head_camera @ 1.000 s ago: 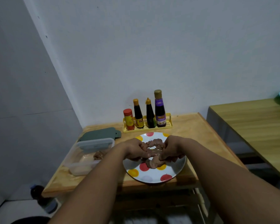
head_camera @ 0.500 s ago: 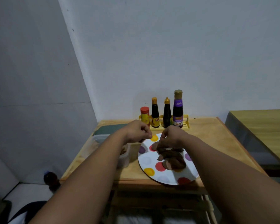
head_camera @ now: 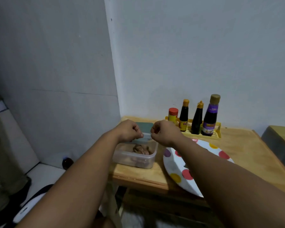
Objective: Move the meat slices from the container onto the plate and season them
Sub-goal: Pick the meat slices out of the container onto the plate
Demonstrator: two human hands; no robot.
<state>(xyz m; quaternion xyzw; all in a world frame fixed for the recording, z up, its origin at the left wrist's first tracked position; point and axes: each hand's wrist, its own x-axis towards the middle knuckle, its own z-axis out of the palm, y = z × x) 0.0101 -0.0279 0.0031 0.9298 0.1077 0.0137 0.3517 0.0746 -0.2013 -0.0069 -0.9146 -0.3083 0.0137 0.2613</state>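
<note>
- Above the far rim of the clear rectangular plastic container, the left hand and right hand hover near each other, apart, each with fingers curled in; whether either pinches anything I cannot tell.
- Brownish meat slices lie inside the container, below the hands.
- Just right of it, the white round plate with coloured dots sits on the light wooden table, largely hidden by the right forearm.
- Behind, a yellow plastic rack holds 3 dark sauce bottles and 1 red-capped yellow jar.
</note>
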